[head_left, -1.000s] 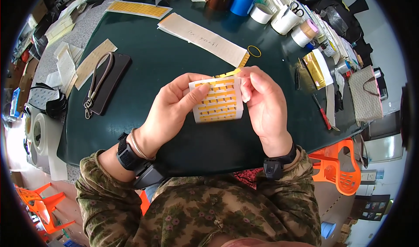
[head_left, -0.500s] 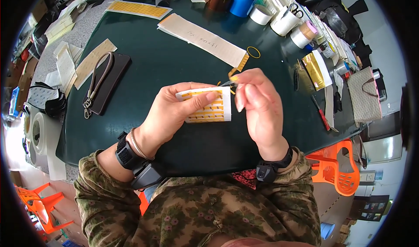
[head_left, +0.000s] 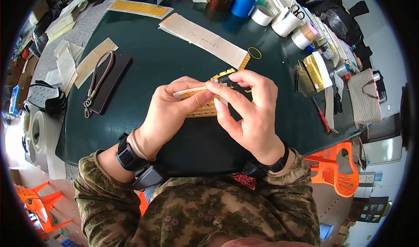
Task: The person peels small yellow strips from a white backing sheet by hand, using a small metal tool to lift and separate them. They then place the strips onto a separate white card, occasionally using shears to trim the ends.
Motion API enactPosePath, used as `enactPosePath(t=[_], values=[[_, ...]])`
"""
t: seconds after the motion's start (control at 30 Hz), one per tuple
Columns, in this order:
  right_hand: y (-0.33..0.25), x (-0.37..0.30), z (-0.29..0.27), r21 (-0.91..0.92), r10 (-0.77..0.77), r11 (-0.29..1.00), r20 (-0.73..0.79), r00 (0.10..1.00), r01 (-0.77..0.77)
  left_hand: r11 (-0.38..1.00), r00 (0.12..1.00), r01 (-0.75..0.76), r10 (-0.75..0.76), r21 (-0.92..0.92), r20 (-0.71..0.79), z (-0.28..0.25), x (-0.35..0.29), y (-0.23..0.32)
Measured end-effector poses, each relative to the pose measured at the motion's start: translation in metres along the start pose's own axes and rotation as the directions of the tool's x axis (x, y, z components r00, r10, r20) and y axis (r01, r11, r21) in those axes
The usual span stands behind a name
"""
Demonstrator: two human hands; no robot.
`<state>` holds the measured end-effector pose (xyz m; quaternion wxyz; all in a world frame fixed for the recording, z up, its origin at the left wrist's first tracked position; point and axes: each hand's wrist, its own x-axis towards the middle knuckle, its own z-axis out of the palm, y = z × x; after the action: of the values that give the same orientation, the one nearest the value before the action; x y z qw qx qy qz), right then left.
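My left hand is closed on a small white-backed sheet of yellow sticker strips, thumb on top and fingers behind. Over the sheet's upper right comes my right hand, its index fingertip touching the top edge near my left thumb. A dark slim tool with a silvery end lies against its curled fingers; its kind is mostly hidden. Just behind the tool shows a yellow strip with dark marks. My right thumb is apart from the index finger, close to the sheet's right side.
Beyond my hands lies a long paper bundle, with a rubber band beside it. A black phone with a strap is at left. Tape rolls, a cup with scissors and a red-handled tool line the right.
My right hand has moved left and down onto the sheet's edge. The dark tool now shows at its fingers. My left hand still holds the sheet, slightly shifted left.
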<state>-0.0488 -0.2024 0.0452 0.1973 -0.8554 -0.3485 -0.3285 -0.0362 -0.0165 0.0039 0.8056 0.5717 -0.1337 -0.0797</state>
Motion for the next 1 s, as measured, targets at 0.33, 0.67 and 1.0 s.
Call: enactPosePath(t=[0.33, 0.67, 1.0], values=[[0.012, -0.004, -0.006, 0.635, 0.493, 0.631, 0.115, 0.862, -0.446, 0.967, 0.980, 0.200, -0.195, -0.158, 0.046, 0.005, 0.000, 0.012], [0.006, -0.002, 0.005, 0.015, 0.039, 0.999, -0.044, 0.998, -0.039, 0.919, 0.994, -0.113, 0.104, 0.378, 0.043, 0.003, -0.002, 0.005], [0.011, -0.001, 0.002, 0.121, 0.068, 0.991, -0.092, 0.993, -0.056, 0.976, 0.994, 0.089, -0.101, 0.200, 0.049, 0.005, -0.003, 0.011]])
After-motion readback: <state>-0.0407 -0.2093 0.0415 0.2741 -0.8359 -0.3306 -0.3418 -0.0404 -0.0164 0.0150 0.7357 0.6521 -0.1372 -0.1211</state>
